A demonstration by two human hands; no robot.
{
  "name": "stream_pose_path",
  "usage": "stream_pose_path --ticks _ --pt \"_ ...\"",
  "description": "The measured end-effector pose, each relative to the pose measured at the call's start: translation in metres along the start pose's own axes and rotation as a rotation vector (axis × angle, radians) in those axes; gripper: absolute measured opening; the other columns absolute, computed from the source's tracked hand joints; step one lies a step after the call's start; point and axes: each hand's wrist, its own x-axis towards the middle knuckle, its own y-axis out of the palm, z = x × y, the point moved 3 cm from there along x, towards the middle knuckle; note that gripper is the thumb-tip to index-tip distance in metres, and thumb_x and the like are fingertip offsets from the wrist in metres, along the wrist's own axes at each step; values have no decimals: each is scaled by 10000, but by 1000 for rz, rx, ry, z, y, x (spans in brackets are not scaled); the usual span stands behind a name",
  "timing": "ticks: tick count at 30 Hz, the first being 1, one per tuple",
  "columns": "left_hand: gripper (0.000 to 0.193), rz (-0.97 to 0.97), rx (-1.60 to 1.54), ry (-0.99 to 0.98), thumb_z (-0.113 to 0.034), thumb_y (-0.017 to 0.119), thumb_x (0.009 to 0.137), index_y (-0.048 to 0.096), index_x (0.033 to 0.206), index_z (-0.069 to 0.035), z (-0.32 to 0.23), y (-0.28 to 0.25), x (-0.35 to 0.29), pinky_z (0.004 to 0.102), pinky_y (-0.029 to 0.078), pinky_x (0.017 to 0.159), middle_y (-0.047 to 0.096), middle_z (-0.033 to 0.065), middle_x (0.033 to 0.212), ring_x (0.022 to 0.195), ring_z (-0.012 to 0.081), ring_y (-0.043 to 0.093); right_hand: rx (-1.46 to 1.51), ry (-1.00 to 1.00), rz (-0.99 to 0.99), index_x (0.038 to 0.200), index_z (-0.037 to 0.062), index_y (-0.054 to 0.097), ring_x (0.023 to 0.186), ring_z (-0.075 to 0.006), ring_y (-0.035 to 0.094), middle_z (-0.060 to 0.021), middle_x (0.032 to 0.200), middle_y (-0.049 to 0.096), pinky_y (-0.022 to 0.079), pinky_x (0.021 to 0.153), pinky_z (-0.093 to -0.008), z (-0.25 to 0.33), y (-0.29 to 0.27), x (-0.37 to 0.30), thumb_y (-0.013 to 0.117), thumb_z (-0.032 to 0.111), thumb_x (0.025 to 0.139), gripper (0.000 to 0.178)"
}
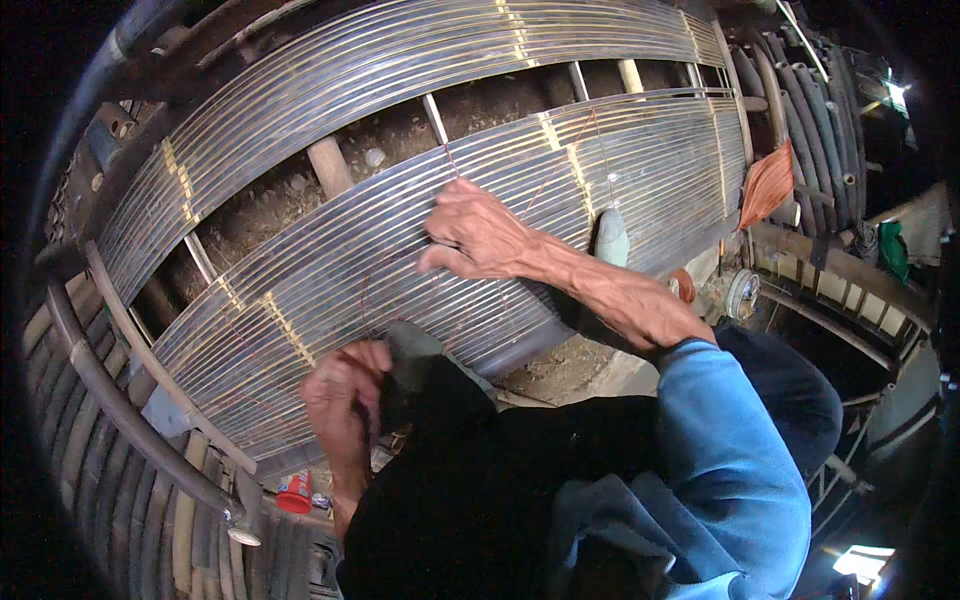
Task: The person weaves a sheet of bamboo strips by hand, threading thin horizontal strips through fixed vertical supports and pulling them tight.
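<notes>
A small red container [294,494] with a pale label stands at lower left.

My rolled-up sleeve [735,450] is bright blue, the slatted bamboo panel [400,250] striped grey-brown with pale yellow bindings, the hanging cloth [767,185] orange, and that small cup [295,493] looks red, perhaps.

The right hand [470,238] rests on the slat panel [400,250] — a second panel [400,50] behind it, the left hand [345,395] at its near edge.
</notes>
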Motion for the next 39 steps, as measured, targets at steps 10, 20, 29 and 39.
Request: stream_pose_path --ticks 10,20,29,39 --pt "316 -214 74 22 -180 521 1040 656 970 97 -52 -38 89 369 472 888 669 191 941 840 259 625 390 282 176 884 51 721 738 -127 598 -28 786 669 490 682 -317 50 -50 65 760 263 922 219" --pt "336 124 -115 -110 -175 536 1038 636 1172 116 -71 -71 75 300 514 730 659 112 934 876 208 638 210 219 104 1000 61 786 849 -140 683 -73 942 735 575 759 -311 66 -88 148 744 259 937 213" --pt "274 139 -183 -62 -124 537 1036 608 1224 63 -63 -78 70 372 566 926 685 122 1009 1044 274 684 -220 -83 -279 900 27 736 755 -143 636 -82 835 721 518 694 -320 71 -84 166 784 222 880 202" --pt "221 4 -554 108 -104 577 1025 621 1197 27 -49 -56 102 411 502 1083 680 114 1031 1203 300 626 657 522 152 1001 29 798 689 -65 575 -28 768 715 457 624 -255 89 11 120 816 259 885 258"
